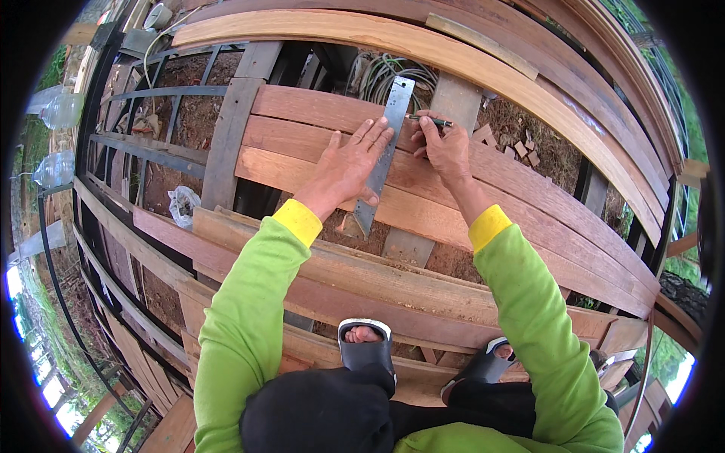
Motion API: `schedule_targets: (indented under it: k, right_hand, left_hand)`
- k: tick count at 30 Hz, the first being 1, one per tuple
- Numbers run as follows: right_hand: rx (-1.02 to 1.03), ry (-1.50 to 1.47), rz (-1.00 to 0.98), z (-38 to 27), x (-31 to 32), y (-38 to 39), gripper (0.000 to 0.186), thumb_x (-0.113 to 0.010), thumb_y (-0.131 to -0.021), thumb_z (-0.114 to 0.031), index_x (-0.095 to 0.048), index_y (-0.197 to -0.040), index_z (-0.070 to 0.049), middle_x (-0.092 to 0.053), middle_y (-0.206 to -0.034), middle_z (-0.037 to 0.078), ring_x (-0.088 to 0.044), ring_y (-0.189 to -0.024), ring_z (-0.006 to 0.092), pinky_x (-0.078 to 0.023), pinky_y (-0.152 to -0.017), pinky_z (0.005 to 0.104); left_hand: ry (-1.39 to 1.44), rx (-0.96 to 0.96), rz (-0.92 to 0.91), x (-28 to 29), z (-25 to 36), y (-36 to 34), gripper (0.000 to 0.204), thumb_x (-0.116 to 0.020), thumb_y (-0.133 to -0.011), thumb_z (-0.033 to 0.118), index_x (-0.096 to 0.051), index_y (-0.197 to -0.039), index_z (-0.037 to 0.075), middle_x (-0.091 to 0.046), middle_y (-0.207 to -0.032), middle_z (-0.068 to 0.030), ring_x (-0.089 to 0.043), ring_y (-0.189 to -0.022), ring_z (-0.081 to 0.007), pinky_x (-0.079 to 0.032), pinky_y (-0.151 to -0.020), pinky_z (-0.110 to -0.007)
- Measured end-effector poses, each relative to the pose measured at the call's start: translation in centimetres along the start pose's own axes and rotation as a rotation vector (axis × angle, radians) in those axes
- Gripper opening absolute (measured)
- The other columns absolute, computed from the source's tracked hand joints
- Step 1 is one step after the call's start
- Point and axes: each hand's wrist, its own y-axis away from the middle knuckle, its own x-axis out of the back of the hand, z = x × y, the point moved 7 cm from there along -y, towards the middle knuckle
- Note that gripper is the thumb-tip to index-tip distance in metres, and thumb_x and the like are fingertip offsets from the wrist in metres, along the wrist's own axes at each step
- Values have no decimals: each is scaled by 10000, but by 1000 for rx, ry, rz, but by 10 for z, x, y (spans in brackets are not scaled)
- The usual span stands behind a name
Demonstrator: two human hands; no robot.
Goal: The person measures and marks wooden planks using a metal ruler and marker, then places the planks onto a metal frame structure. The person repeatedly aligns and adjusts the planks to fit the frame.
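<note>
A flat metal rule lies across three reddish boards, roughly at a right angle to them, its near end reaching past the lowest board. My left hand holds it against the wood, fingers extended over its upper part and thumb lower down on it. My right hand is closed on a dark green pencil, whose tip meets the right edge of the rule near the far board. Both forearms are in bright green sleeves with yellow cuffs.
Long planks lie beyond and near my sandaled feet. A coil of cable and wood offcuts show below the gaps. An open metal frame, plastic bag and water bottles are at left.
</note>
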Motion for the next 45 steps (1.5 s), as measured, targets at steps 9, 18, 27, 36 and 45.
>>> schedule_targets:
  k: [9,18,27,36,45]
  right_hand:
    - [1,-16,12,3,1,0,240,-561,-938,-128,-605,-1111,31,-644,-841,64,-608,-652,105,-521,-454,229]
    - [4,32,9,1,0,-2,229,-560,-935,-123,-614,-1106,19,-638,-837,63,-611,-643,99,-517,-438,231]
    - [90,225,-16,-6,-4,2,174,-576,-918,-106,-657,-995,27,-645,-716,40,-610,-590,83,-479,-472,228]
    - [102,376,-36,5,-4,18,157,-599,-894,-113,-661,-918,29,-653,-669,81,-616,-562,116,-473,-500,263]
    - [148,408,-80,0,-11,36,150,-585,-890,-89,-663,-939,30,-640,-664,79,-608,-603,117,-489,-576,267]
  left_hand:
    - [1,-30,43,0,0,0,1203,-870,-489,291,-200,-1474,128,-156,-1556,-41,-190,-1422,-253,-317,-1075,-575]
    - [2,-23,40,-1,-1,-1,1211,-874,-474,287,-206,-1471,125,-155,-1557,-38,-186,-1424,-247,-314,-1073,-580]
    - [-9,-7,18,-1,-1,-1,1208,-871,-485,294,-200,-1476,129,-155,-1559,-31,-186,-1425,-238,-307,-1079,-573]
    - [6,3,20,-1,-1,0,1216,-868,-478,279,-192,-1481,157,-146,-1560,-13,-183,-1424,-235,-305,-1090,-569]
    - [7,-25,50,1,1,0,1155,-876,-499,245,-246,-1458,101,-200,-1543,-49,-218,-1413,-244,-309,-1087,-568]
